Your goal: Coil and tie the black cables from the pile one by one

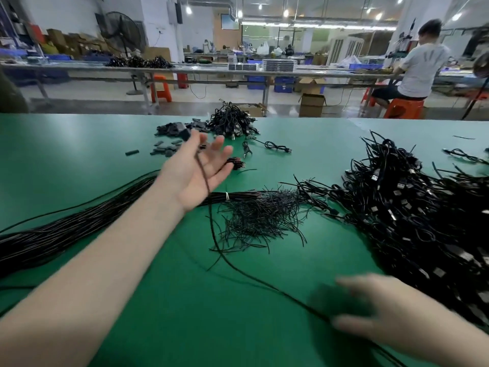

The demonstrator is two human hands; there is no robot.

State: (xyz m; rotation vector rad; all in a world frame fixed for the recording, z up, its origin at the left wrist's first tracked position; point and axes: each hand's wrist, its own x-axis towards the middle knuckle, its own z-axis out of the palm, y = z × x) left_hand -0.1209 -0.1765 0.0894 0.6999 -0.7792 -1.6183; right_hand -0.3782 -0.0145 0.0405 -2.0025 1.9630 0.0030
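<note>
One black cable [211, 229] draped across open left hand [197, 170]; right hand [381, 319] blurred, grip unclear; wind even loops above the bench [79, 144].

Cable pile [412, 215] right, straight bundle [66, 231] left.

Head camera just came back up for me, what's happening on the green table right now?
A person is working one black cable out across the green table. The left hand is stretched forward, fingers spread, with the cable running across its palm. The right hand, blurred, is near the cable's lower stretch; its grip cannot be told. A big tangled pile of cables lies to the right, a tied straight bundle to the left, and short loose wire ties between them.
</note>
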